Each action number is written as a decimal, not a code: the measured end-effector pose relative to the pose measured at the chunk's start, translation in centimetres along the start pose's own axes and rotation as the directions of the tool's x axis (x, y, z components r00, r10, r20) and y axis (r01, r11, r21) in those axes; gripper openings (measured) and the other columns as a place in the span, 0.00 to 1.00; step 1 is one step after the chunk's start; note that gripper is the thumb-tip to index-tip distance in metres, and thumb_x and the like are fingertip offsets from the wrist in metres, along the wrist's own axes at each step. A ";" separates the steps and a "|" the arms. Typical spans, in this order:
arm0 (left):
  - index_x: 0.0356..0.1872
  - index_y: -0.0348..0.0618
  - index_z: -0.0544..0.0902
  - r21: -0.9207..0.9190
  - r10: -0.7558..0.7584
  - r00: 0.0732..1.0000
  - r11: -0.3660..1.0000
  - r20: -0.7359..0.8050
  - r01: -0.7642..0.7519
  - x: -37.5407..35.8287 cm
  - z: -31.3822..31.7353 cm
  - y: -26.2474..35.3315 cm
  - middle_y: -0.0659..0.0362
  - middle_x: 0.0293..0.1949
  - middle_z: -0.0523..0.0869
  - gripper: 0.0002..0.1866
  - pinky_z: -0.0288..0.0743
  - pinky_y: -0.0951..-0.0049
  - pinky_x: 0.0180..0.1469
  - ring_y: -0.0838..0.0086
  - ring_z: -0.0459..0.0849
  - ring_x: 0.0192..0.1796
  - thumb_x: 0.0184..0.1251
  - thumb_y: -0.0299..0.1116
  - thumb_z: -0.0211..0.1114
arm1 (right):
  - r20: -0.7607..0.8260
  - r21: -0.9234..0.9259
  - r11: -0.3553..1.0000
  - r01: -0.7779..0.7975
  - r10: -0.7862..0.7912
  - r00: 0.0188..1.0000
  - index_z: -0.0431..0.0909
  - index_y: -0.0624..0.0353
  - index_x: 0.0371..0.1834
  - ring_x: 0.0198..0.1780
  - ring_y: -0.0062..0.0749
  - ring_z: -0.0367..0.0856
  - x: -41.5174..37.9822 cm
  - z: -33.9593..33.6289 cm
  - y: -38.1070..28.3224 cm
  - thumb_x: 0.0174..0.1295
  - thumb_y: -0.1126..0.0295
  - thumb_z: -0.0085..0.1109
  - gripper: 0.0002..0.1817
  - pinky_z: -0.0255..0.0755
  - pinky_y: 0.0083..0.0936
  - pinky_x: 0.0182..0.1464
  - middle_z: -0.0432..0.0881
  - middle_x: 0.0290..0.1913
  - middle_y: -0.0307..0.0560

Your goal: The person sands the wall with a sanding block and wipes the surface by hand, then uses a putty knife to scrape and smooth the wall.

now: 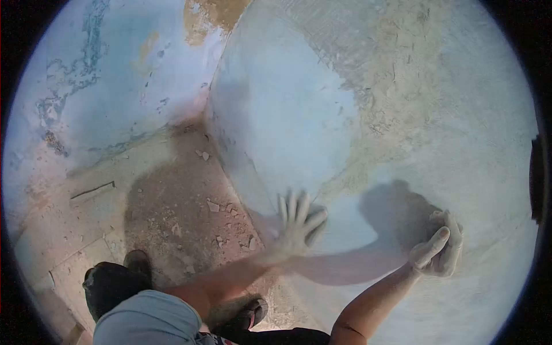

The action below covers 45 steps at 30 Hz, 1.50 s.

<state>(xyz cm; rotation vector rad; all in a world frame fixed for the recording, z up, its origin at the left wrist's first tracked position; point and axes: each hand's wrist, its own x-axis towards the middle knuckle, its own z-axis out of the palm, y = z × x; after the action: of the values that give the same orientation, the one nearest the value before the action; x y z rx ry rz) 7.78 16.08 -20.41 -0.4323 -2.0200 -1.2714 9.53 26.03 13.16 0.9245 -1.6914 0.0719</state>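
Note:
My left hand [296,230], coated in pale dust, lies flat against the blue-painted wall [287,121] low down. Its fingers are spread upward and the thumb points right; nothing shows in it. Farther right, my right hand [441,247] is closed in front of the wall, with the fingers curled over and the thumb pressed toward them. Pale dust or plaster coats this hand too. What it holds, if anything, is hidden inside the curled fingers. Above and between the hands runs a rough greenish-beige plaster patch [397,86].
A second wall [126,75] with chipped blue paint meets this one at a corner on the left. Broken chips [214,206] and dust lie over the floor [172,195]. A thin dark strip [92,190] lies by the far wall. My shoe [257,313] shows below.

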 end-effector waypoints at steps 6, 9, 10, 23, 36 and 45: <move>0.88 0.37 0.52 -0.212 -0.359 0.860 0.930 -0.362 0.299 19.5 -8.6 -10.5 0.39 0.89 0.47 0.34 0.31 0.33 0.86 0.31 0.39 0.88 0.91 0.46 0.34 | -0.008 0.086 0.996 -0.002 0.002 1.000 0.86 0.75 0.42 0.30 0.35 0.86 -0.5 -0.9 -0.1 0.82 0.70 0.55 0.16 0.77 0.24 0.26 0.88 0.29 0.54; 0.88 0.38 0.53 -0.137 -0.329 0.861 0.944 -0.387 0.300 20.2 -7.2 -12.0 0.38 0.89 0.47 0.34 0.32 0.32 0.86 0.32 0.41 0.88 0.91 0.46 0.33 | 0.025 0.091 0.996 0.000 -0.002 1.000 0.86 0.74 0.41 0.29 0.35 0.87 -0.6 -0.7 -0.2 0.81 0.71 0.56 0.16 0.76 0.24 0.25 0.88 0.28 0.54; 0.88 0.38 0.53 -0.078 -0.314 0.866 0.948 -0.389 0.308 20.2 -7.5 -11.1 0.38 0.89 0.47 0.34 0.32 0.31 0.85 0.32 0.42 0.88 0.91 0.46 0.33 | 0.028 0.089 0.996 0.003 -0.005 1.000 0.87 0.74 0.41 0.29 0.35 0.87 -0.6 -0.7 -0.2 0.81 0.71 0.56 0.16 0.76 0.24 0.25 0.88 0.28 0.54; 0.89 0.43 0.52 -0.042 -0.201 0.916 0.979 -0.347 0.199 11.4 -3.0 -5.7 0.36 0.88 0.47 0.35 0.25 0.36 0.88 0.40 0.40 0.90 0.87 0.41 0.44 | -0.017 0.115 0.991 -0.073 0.075 0.997 0.88 0.70 0.42 0.27 0.30 0.86 -0.6 -1.1 -0.1 0.75 0.74 0.62 0.09 0.77 0.21 0.27 0.88 0.27 0.51; 0.76 0.54 0.79 -0.125 0.071 0.601 0.991 0.796 0.048 -0.3 -2.2 5.3 0.38 0.85 0.55 0.31 0.18 0.10 0.76 0.16 0.32 0.84 0.73 0.48 0.68 | -0.178 0.180 0.983 -0.026 0.058 0.982 0.84 0.75 0.50 0.24 0.34 0.85 -0.1 -2.7 0.4 0.84 0.72 0.48 0.17 0.77 0.24 0.26 0.87 0.27 0.60; 0.87 0.32 0.50 -0.311 -0.508 0.795 0.854 -0.332 0.417 16.1 -6.4 -5.1 0.39 0.88 0.50 0.35 0.31 0.30 0.86 0.34 0.42 0.89 0.89 0.43 0.34 | -0.217 0.101 0.988 -0.114 0.134 0.967 0.84 0.80 0.50 0.25 0.39 0.85 -1.4 -5.1 0.6 0.83 0.74 0.47 0.17 0.82 0.30 0.29 0.87 0.29 0.62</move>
<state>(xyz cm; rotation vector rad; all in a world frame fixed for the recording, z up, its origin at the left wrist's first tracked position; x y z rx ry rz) -4.12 6.73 -10.49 0.2499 -1.6781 -1.7328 13.29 29.76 14.03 0.8413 -1.5443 0.3255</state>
